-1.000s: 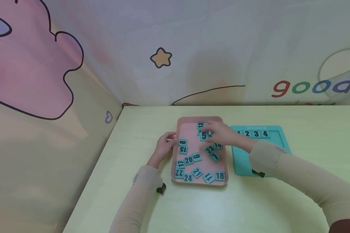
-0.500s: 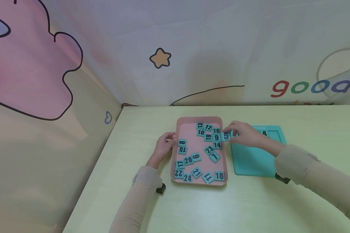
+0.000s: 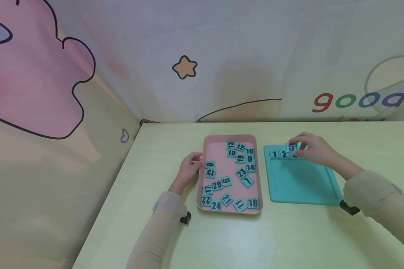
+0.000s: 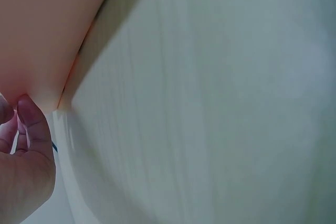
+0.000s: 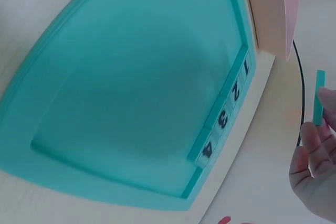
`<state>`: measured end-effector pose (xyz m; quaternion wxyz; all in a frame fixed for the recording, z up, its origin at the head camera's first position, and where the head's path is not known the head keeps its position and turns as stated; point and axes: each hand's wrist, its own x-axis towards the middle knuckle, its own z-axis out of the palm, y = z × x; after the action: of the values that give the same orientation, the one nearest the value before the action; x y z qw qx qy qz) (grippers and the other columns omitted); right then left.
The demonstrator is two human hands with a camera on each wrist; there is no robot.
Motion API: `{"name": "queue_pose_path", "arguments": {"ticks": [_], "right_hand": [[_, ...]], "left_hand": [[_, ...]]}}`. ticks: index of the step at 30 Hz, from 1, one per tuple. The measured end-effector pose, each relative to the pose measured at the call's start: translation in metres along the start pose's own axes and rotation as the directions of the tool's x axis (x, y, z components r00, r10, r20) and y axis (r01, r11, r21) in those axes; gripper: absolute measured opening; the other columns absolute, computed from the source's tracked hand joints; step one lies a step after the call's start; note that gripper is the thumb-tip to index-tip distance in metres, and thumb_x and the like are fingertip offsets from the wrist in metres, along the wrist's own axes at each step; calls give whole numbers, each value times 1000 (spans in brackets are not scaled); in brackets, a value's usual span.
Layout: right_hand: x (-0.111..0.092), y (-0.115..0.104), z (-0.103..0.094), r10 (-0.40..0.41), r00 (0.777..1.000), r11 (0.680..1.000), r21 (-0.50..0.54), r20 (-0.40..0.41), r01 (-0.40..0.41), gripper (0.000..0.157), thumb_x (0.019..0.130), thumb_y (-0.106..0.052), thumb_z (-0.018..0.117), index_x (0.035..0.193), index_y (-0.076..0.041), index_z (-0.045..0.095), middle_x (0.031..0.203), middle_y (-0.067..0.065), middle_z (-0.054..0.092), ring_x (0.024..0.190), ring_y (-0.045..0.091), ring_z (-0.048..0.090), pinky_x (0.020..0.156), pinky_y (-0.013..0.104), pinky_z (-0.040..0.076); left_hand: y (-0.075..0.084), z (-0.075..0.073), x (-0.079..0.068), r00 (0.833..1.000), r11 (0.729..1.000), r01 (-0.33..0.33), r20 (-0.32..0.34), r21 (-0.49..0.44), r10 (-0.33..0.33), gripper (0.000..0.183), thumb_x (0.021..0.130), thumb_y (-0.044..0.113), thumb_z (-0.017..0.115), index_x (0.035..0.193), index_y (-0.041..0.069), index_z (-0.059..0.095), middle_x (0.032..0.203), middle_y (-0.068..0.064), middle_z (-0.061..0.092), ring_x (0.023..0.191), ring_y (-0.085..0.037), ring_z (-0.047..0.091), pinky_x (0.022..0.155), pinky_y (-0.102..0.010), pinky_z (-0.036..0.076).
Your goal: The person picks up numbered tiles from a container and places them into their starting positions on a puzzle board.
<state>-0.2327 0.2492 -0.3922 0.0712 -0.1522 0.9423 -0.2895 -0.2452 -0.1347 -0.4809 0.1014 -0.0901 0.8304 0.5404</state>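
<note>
My right hand point(image 3: 314, 149) pinches a number tile marked 5 point(image 3: 291, 147) between thumb and fingers, over the far edge of the turquoise board point(image 3: 299, 183). The right wrist view shows this tile point(image 5: 319, 98) edge-on, raised above the board. Tiles 1 point(image 3: 274, 154), 2 point(image 3: 284, 154), 3 and 4 point(image 5: 207, 150) lie in a row along the board's far side; in the head view the hand covers the 4. My left hand point(image 3: 189, 168) holds the left rim of the pink tray point(image 3: 233, 138), with its thumb point(image 4: 31, 119) against the tray wall.
Several loose number tiles lie in the tray at mixed angles, among them 18 point(image 3: 253, 203), 24 point(image 3: 216, 205) and 13 point(image 3: 230, 145). Tray and board stand side by side on a pale wooden table point(image 3: 222, 243). A printed backdrop point(image 3: 242, 74) rises behind the table's far edge.
My right hand has picked tile 5 out of the tray's upper part and carried it right, over the board's far edge. The left hand has stayed at the tray's rim.
</note>
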Motion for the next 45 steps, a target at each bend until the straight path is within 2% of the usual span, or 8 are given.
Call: {"name": "queue_pose_path", "arguments": {"ticks": [11, 19, 23, 25, 32, 39, 45], "right_hand": [[-7, 38, -6, 74, 997, 996, -49, -29, -76, 38, 81, -5, 55, 117, 6, 49, 107, 23, 47, 85, 31, 46, 59, 27, 43], [-7, 66, -3, 111, 993, 992, -60, -46, -114, 38, 81, -7, 56, 116, 7, 49, 108, 26, 46, 86, 34, 45, 60, 29, 44], [-8, 76, 1, 133, 990, 989, -63, -46, -136, 38, 81, -6, 56, 115, 9, 49, 108, 28, 45, 85, 35, 45, 63, 33, 45], [-8, 80, 2, 151, 988, 986, -67, -45, -154, 38, 81, -6, 55, 115, 9, 49, 108, 28, 45, 86, 37, 44, 65, 37, 46], [-10, 84, 4, 188, 982, 979, -75, -21, -189, 38, 82, -5, 54, 117, 11, 47, 112, 31, 41, 90, 41, 43, 72, 47, 45], [-9, 90, 4, 188, 982, 978, -101, 26, -184, 39, 82, -6, 54, 117, 11, 46, 113, 32, 40, 91, 42, 43, 74, 50, 43], [-8, 94, 11, 191, 981, 977, -105, 19, -188, 38, 83, -6, 53, 117, 10, 47, 115, 32, 41, 92, 42, 44, 78, 53, 42]], "left_hand": [[-1, 0, 1, 1000, 1000, 12, 5, -7, -12, 32, 87, 20, 51, 119, 18, 51, 106, -2, 50, 85, -17, 53, 76, -25, 48], [-2, 0, 1, 1000, 1000, 22, 3, -5, -22, 32, 87, 21, 51, 119, 19, 50, 106, -2, 50, 85, -17, 53, 78, -26, 47], [-3, 0, 1, 1000, 1000, 23, 9, -2, -23, 32, 87, 21, 50, 120, 19, 50, 107, -2, 50, 86, -17, 53, 78, -26, 47], [-3, -1, 1, 1000, 1000, 19, 10, 1, -19, 32, 88, 20, 50, 120, 19, 50, 107, -2, 50, 85, -17, 53, 78, -26, 48], [0, -2, -2, 998, 998, -68, -2, -1, 68, 32, 86, 13, 50, 118, 10, 52, 105, -7, 51, 77, -15, 53, 70, -26, 49], [0, -2, -1, 998, 998, -67, 1, 8, 67, 33, 86, 15, 50, 119, 11, 51, 106, -6, 51, 76, -15, 52, 69, -24, 48], [-1, -2, 0, 999, 999, -52, 0, 13, 52, 33, 86, 16, 50, 120, 12, 51, 107, -6, 51, 78, -16, 52, 72, -25, 48]]}}
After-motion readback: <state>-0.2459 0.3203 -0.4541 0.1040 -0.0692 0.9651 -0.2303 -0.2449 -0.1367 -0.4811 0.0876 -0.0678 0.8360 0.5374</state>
